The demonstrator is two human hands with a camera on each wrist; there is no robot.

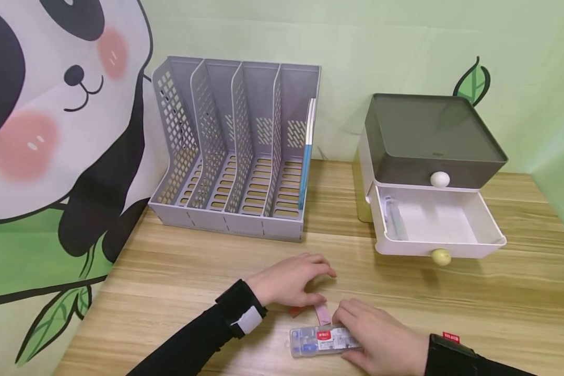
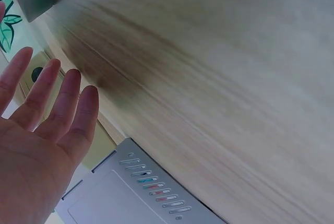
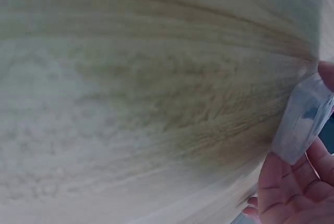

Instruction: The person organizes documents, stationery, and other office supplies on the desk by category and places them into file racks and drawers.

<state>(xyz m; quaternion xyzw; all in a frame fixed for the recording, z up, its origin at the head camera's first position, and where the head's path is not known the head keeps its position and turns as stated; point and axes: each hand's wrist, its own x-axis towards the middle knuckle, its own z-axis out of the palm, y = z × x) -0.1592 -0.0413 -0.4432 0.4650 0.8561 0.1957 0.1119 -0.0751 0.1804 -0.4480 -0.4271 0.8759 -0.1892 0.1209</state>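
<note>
The right hand [image 1: 373, 334] holds a clear plastic case [image 1: 310, 343] by its right end, flat or nearly so on the wood tabletop [image 1: 178, 271]. The right wrist view shows the grip from beneath: digits on opposite sides of the case, a hold the back of the hand mostly hides from the head view. The left hand [image 1: 292, 280] has loose, spread fingers and grips nothing; the left wrist view shows its palm and four fingers apart. From the head, its thumb is at the far end of a pink strip [image 1: 322, 314]; whether they touch I cannot tell. A red-orange piece [image 1: 296, 311] lies just left of the strip, partly under the hand.

Far right, a drawer box [image 1: 437, 128] has its lower drawer [image 1: 451, 219] pulled out, its front edge and yellow knob [image 1: 441, 257] jutting toward the near side. A clear item [image 1: 395, 219] lies along the drawer's left wall. Far left, a grey file rack [image 1: 207, 223] holds thin blue-and-white booklets [image 1: 306, 162] against its right wall. Bare wood runs between rack and drawer box, and right of the drawer toward the table's right edge.
</note>
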